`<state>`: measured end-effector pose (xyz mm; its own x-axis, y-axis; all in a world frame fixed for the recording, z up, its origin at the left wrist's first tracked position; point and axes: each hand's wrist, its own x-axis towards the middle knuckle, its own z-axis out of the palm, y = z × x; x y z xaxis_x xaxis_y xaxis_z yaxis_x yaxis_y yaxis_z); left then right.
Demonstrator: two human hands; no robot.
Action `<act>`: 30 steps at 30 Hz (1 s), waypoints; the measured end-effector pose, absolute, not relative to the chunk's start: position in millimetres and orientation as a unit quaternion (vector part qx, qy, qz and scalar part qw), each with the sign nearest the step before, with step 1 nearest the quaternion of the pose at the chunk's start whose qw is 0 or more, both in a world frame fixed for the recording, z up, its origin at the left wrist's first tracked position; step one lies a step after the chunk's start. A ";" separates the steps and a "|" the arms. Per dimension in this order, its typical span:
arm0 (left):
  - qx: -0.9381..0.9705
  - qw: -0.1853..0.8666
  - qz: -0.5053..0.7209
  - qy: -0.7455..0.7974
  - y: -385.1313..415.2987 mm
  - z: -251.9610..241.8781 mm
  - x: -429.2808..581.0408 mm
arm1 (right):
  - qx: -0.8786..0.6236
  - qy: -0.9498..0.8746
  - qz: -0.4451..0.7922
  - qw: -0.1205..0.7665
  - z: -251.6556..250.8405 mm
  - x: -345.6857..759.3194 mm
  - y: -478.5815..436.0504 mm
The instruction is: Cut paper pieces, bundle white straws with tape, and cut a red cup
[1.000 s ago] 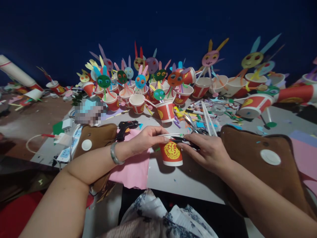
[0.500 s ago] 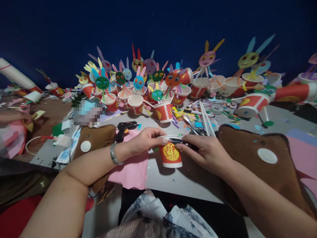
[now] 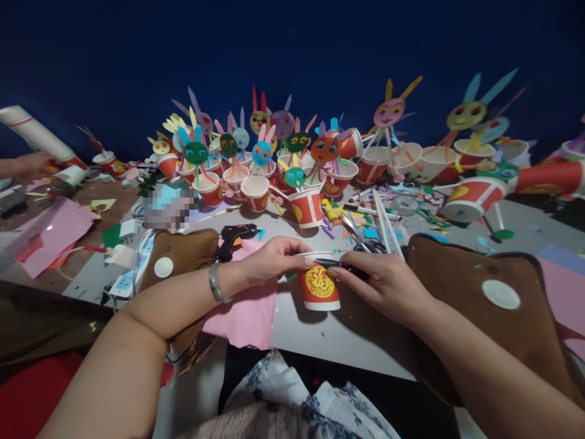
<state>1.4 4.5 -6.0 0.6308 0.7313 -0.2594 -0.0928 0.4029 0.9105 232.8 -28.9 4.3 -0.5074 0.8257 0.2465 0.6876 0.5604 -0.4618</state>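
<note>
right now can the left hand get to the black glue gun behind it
Probably yes. The glue gun lies just beyond the left hand on the pink paper, with nothing between them. But that hand is gripping the red cup, so it would need to let go first.

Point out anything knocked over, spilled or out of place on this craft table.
Two things stand out. A red paper cup at the right lies tipped on its side, while the cup between the left hand and right hand stands upright. Coloured paper scraps lie strewn behind the hands.
</note>
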 end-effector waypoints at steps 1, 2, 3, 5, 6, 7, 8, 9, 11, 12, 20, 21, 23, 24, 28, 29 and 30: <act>0.479 0.766 0.266 0.336 5.1 -7.8 1.0 | -0.443 -0.855 0.152 0.225 4.0 232.8 -28.7; 0.481 0.765 0.266 0.336 5.7 -9.4 0.7 | -0.443 -0.855 0.149 0.225 3.6 232.8 -28.6; 0.484 0.763 0.266 0.335 6.2 -10.8 0.4 | -0.443 -0.855 0.146 0.226 3.2 232.7 -28.4; 0.491 0.761 0.265 0.332 7.1 -12.4 0.1 | -0.444 -0.856 0.140 0.227 2.5 232.3 -28.1; 0.492 0.760 0.265 0.331 7.4 -12.5 -0.1 | -0.444 -0.856 0.137 0.227 2.1 232.0 -28.0; 0.493 0.759 0.265 0.332 7.7 -12.4 -0.2 | -0.444 -0.856 0.135 0.229 1.8 231.7 -27.9; 0.495 0.758 0.265 0.333 7.9 -12.1 -0.3 | -0.443 -0.856 0.133 0.230 1.5 231.4 -27.9; 0.497 0.756 0.264 0.334 8.1 -11.8 -0.4 | -0.443 -0.856 0.132 0.232 1.1 231.1 -27.8; 0.502 0.753 0.264 0.333 8.5 -11.0 -0.6 | -0.442 -0.856 0.130 0.235 0.6 230.9 -27.8; 0.504 0.752 0.264 0.332 8.6 -10.8 -0.7 | -0.442 -0.856 0.129 0.235 0.3 230.9 -27.7; 0.505 0.748 0.271 0.334 9.4 -10.4 -0.6 | -0.432 -0.859 0.112 0.252 -3.9 231.3 -27.4; 0.506 0.747 0.270 0.335 9.6 -10.5 -0.5 | -0.431 -0.859 0.109 0.254 -4.5 231.2 -27.4; 0.508 0.747 0.268 0.335 10.0 -11.0 -0.5 | -0.430 -0.860 0.102 0.256 -5.6 231.0 -27.5; 0.508 0.747 0.269 0.333 10.3 -11.4 -0.5 | -0.429 -0.860 0.100 0.256 -6.0 230.7 -27.6; 0.509 0.747 0.276 0.326 10.5 -12.2 -0.6 | -0.422 -0.862 0.105 0.259 -8.0 228.1 -27.7; 0.511 0.745 0.278 0.326 10.2 -11.8 -0.6 | -0.423 -0.859 0.114 0.266 -9.0 227.1 -27.6; 0.514 0.742 0.279 0.327 9.7 -11.0 -0.5 | -0.428 -0.851 0.126 0.277 -10.1 225.9 -27.5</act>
<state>-0.5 9.7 -11.0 0.6301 0.7509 -0.1978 -0.0783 0.3149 0.9459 225.9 -27.5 -10.1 -0.4806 0.7981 0.3634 0.6592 0.6021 -0.4505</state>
